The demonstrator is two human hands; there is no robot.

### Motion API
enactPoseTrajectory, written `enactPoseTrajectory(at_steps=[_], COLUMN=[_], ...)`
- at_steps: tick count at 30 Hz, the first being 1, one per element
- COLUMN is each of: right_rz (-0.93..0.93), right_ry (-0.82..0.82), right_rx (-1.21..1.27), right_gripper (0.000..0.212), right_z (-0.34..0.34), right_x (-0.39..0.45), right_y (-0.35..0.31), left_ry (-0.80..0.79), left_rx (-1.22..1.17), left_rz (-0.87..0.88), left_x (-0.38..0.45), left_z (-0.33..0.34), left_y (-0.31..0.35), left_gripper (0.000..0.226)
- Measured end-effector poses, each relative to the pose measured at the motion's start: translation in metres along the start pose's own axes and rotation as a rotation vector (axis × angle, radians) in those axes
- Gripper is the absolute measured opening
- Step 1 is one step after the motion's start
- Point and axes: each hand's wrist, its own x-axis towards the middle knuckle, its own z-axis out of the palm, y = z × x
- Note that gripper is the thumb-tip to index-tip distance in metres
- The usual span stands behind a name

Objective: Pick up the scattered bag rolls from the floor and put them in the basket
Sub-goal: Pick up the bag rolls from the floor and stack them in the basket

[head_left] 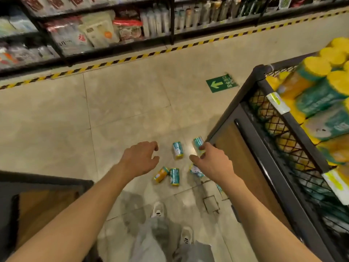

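Two hands reach down over the tiled floor (122, 103). On the right hand (212, 163), the fingers (203, 147) and thumb are clamped round one teal bag roll (198, 143), held above the floor near the dark corner post of the display stand. The left hand (140, 157) holds nothing; its fingers (155, 145) are loosely curled and apart, with the thumb spread away from them.

Between the two hands a second teal roll (178, 150) lies on the floor. Closer to the person's feet lie an orange-sided roll (161, 174) and another teal roll (174, 176), just beside each other, possibly touching. A further roll (196, 171) shows partly under the right wrist, and a teal scrap beyond the right forearm may be one more, too hidden to tell.

To the right stands the black wire-mesh basket (283, 118), heaped with packs of yellow and teal rolls (321, 95). A green arrow sticker (221, 83) lies on the floor ahead, then a yellow-black hazard stripe (132, 58) along dark shelves (94, 33) of packaged goods. White shoes (158, 209) and grey trousers show below.
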Motion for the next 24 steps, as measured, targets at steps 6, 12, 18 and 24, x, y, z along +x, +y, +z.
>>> enactPoseTrajectory(at_steps=[6, 12, 18, 24], right_rz=[0.179, 0.294, 0.408, 0.494], right_ry=[-0.059, -0.111, -0.152, -0.157], right_rx=[0.193, 0.27, 0.344, 0.47], right_gripper=[0.066, 0.072, 0.086, 0.075], right_z=[0.116, 0.281, 0.447, 0.552], right_x=[0.107, 0.22, 0.307, 0.356], right_y=[0.05, 0.126, 0.205, 0.253], left_ry=[-0.102, -0.134, -0.217, -0.166], left_rx=[-0.168, -0.256, -0.294, -0.321], left_rz=[-0.116, -0.204, -0.288, -0.287], left_x=[0.106, 0.214, 0.283, 0.328], left_z=[0.121, 0.291, 0.476, 0.589], left_y=[-0.061, -0.105, -0.148, -0.181], left_gripper=[0.047, 0.061, 0.081, 0.091])
